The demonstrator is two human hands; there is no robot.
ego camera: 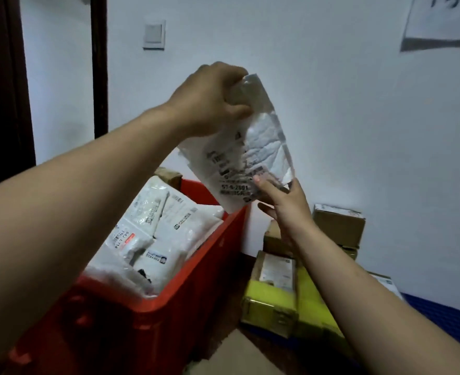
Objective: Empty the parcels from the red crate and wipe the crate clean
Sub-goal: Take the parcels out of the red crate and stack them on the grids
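A red plastic crate (201, 272) stands on the floor against the wall, filled with several white plastic parcels (155, 234) bearing printed labels. Above its far right corner hangs one white, partly clear parcel bag (239, 158) with a shipping label. My left hand (212, 96) grips the bag's top end in a fist. My right hand (283, 204) is below, fingers straight and touching the bag's lower edge near the label.
Right of the crate, cardboard boxes (337, 226) and yellow-taped parcels (274, 296) are stacked by the white wall. A blue mat (445, 320) lies at the far right. A flat cardboard sheet (239, 355) lies in front. A dark door frame (98, 63) stands at left.
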